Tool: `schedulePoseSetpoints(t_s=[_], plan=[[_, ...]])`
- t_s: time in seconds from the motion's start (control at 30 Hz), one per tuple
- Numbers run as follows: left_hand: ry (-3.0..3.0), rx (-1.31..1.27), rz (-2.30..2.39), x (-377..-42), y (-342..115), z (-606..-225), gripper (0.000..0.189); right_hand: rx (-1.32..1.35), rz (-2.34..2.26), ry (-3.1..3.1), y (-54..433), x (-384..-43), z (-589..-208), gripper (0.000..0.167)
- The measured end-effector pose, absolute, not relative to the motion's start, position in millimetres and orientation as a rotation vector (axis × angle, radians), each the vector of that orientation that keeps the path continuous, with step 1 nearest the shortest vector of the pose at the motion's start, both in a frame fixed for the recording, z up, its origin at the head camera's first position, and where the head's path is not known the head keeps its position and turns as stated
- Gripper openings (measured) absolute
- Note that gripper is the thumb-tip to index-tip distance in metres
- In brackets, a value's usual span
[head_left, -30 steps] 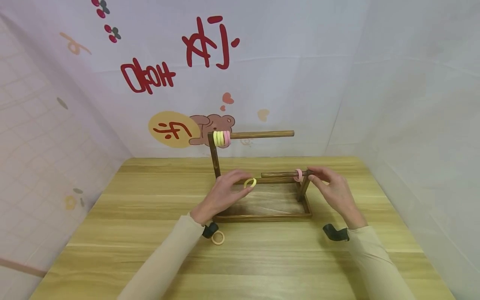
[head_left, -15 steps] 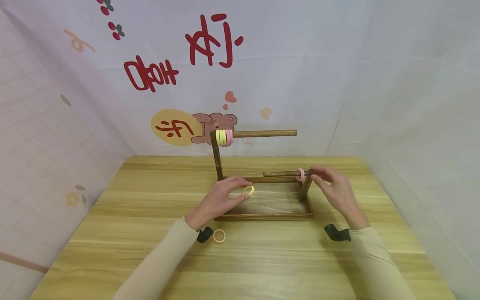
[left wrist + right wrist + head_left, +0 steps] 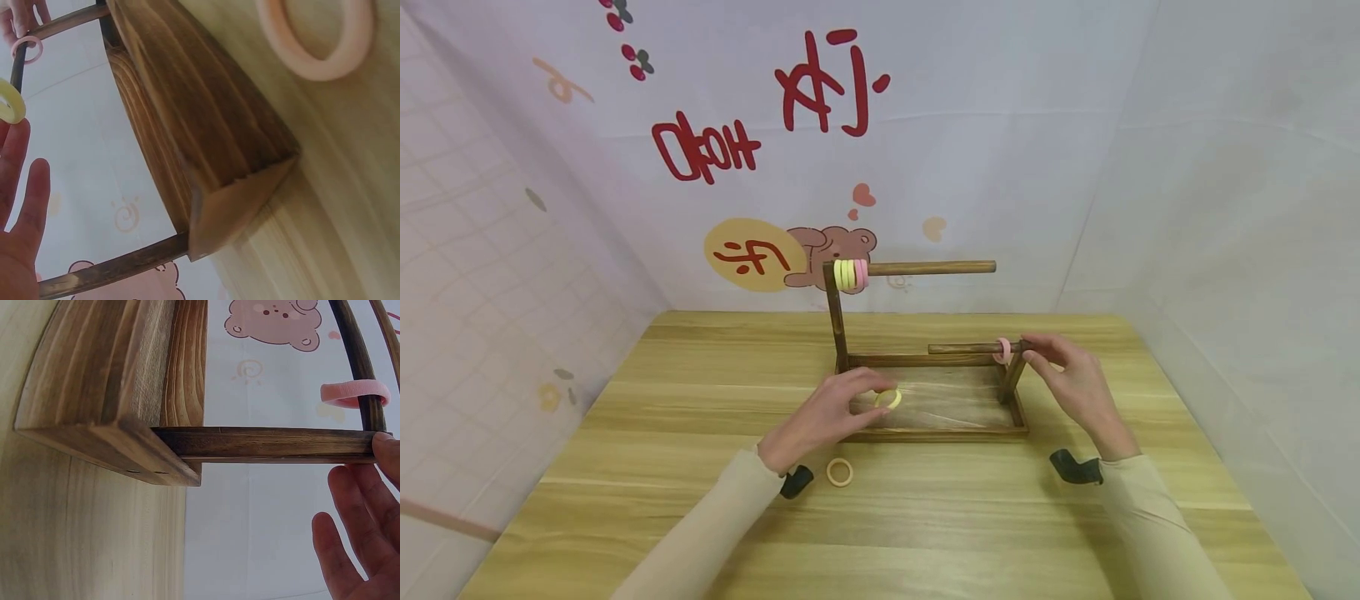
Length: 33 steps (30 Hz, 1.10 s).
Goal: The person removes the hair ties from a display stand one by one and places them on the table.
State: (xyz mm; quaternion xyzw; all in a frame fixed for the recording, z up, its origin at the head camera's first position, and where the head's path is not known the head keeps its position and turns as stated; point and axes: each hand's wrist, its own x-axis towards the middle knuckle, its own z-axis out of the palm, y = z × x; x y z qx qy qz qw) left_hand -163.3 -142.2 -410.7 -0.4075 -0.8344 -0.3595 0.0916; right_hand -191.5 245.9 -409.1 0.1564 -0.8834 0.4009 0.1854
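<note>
My left hand (image 3: pixel 823 412) pinches a yellow ring (image 3: pixel 897 402) between thumb and fingers, over the tray base of a dark wooden rack (image 3: pixel 932 434). That ring also shows at the left edge of the left wrist view. At the rack's right end, my right hand (image 3: pixel 1071 383) pinches the top of the short post (image 3: pixel 269 444), where the lower rod (image 3: pixel 962 348) joins. One pink ring (image 3: pixel 340 394) hangs on this lower rod near the post. Several yellow rings (image 3: pixel 844 275) and a pink ring (image 3: pixel 861 274) sit together at the left end of the upper rod (image 3: pixel 932 267).
A pale orange ring (image 3: pixel 840 485) lies flat on the wood-grain table (image 3: pixel 925 533) in front of the rack's left corner. The upper rod's right end is free, as is the lower rod's left end. A printed white cloth (image 3: pixel 1000 167) hangs behind the table.
My left hand has drawn the yellow ring away from the lower rod's free end, down and to the left. My right hand keeps its grip on the post top. The view has shifted slightly.
</note>
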Motion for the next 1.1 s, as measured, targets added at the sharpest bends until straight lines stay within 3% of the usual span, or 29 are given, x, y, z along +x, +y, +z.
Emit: schedulePoseSetpoints(t_s=[1.1], plan=[[-2.714,-1.333,-0.897,-138.6,-162.2,-432.7,0.036,0.432,1.142,-2.501,244.2,-188.3,-405.7,0.030]])
